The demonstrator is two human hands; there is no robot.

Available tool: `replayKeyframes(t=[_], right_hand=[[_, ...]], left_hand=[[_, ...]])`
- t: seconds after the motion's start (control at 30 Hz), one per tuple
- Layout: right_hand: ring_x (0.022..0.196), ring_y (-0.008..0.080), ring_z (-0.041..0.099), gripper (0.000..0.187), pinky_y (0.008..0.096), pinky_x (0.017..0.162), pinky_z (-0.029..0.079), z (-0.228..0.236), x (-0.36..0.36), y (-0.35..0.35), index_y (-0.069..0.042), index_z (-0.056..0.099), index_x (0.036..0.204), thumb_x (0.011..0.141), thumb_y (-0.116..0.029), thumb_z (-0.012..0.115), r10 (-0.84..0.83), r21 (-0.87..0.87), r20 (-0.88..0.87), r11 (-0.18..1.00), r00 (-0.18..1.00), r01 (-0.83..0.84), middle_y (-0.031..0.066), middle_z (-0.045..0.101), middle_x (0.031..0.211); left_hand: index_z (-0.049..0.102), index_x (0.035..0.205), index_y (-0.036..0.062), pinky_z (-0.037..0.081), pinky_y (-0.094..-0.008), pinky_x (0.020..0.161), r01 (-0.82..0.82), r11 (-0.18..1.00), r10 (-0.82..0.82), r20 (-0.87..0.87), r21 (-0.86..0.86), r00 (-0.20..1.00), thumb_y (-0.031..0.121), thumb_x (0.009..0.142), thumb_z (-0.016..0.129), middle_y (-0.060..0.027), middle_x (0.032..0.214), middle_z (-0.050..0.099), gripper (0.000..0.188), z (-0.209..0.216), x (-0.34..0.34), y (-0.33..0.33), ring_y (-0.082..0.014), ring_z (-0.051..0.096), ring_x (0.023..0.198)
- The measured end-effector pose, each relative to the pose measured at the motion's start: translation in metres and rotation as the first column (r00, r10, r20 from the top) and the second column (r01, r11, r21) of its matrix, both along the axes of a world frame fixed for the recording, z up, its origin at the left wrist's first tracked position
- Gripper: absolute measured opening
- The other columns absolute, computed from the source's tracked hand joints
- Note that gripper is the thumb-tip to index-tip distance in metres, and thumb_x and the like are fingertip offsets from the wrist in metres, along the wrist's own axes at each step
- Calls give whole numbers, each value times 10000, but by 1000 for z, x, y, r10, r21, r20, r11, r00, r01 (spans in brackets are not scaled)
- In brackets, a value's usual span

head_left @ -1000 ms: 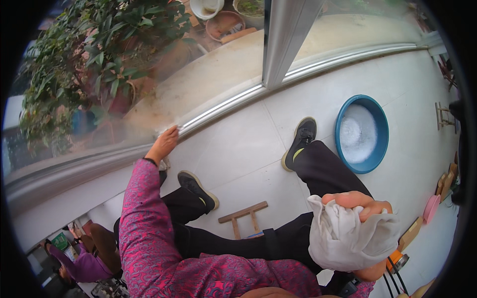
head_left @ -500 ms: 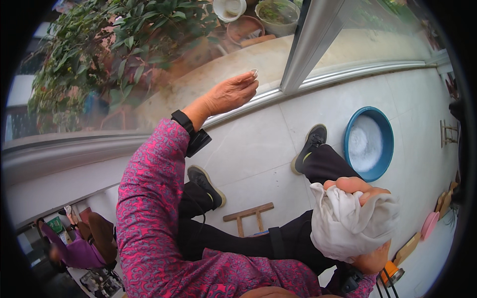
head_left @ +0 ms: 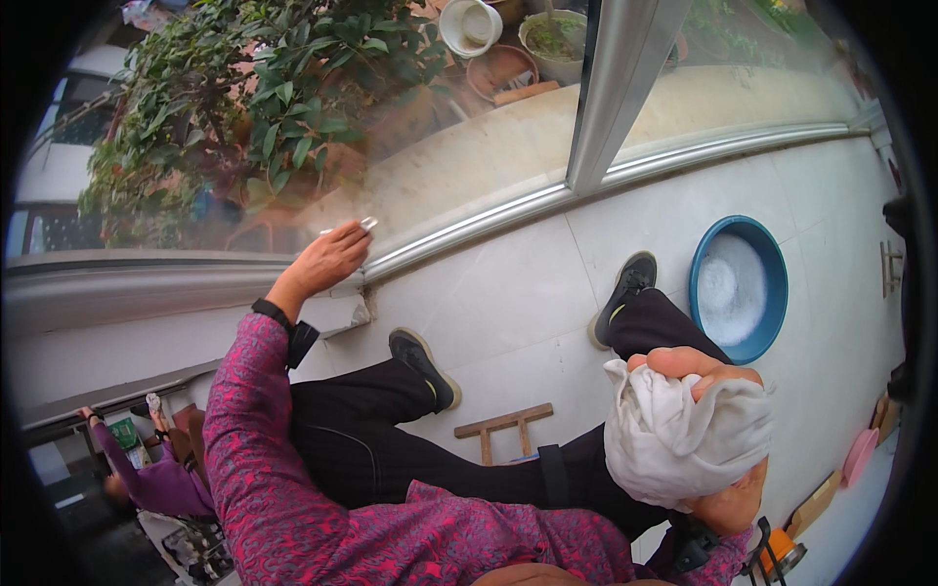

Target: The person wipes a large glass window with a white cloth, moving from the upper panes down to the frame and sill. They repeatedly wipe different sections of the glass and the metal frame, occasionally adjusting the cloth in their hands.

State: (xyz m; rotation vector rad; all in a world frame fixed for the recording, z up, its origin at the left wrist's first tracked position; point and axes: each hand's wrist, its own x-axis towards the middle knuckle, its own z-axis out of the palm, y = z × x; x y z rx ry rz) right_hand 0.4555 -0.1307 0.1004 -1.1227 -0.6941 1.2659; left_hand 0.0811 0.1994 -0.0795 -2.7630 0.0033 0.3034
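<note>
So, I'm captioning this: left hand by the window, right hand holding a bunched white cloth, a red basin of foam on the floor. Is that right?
One colour is wrong: the head view shows a blue basin of foam on the floor. The left hand is by the window, and the right hand holds the bunched white cloth.

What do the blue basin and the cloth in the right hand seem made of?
Blue basin: probably plastic, smooth with slight sheen, from its even colour throughout. White cloth: soft, matt fabric, shown by its crumpled folds; fibre unclear.
</note>
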Motion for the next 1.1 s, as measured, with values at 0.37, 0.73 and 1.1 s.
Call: replayKeyframes(t=[0.37, 0.73, 1.1], right_hand=[[1242, 280, 552, 710, 400, 1070, 410, -6, 0, -5, 44, 438, 1320, 658, -66, 671, 44, -75, 127, 997, 991, -34, 248, 520, 1380], [1225, 288, 569, 637, 409, 1050, 435, -3, 8, -13, 26, 448, 1297, 699, 34, 664, 32, 31, 2, 999, 999, -32, 252, 521, 1375], [1224, 312, 571, 593, 439, 1046, 447, -2, 8, -8, 33, 462, 1265, 721, 61, 697, 58, -47, 102, 997, 993, -54, 271, 512, 1374]], left_hand=[[669, 1068, 112, 401, -394, 1119, 123, 986, -155, 362, 111, 919, 133, 797, 645, -25, 1284, 574, 273, 60, 139, 8, -205, 535, 1226], [680, 1112, 101, 392, -408, 1118, -313, 937, 247, 336, 156, 909, 107, 856, 587, -41, 1357, 586, 272, 97, -62, -35, -226, 507, 1319], [659, 1204, 130, 406, -401, 1108, 29, 999, -42, 450, 36, 892, 124, 850, 573, -37, 1400, 548, 364, 52, 120, -2, -232, 483, 1343]])
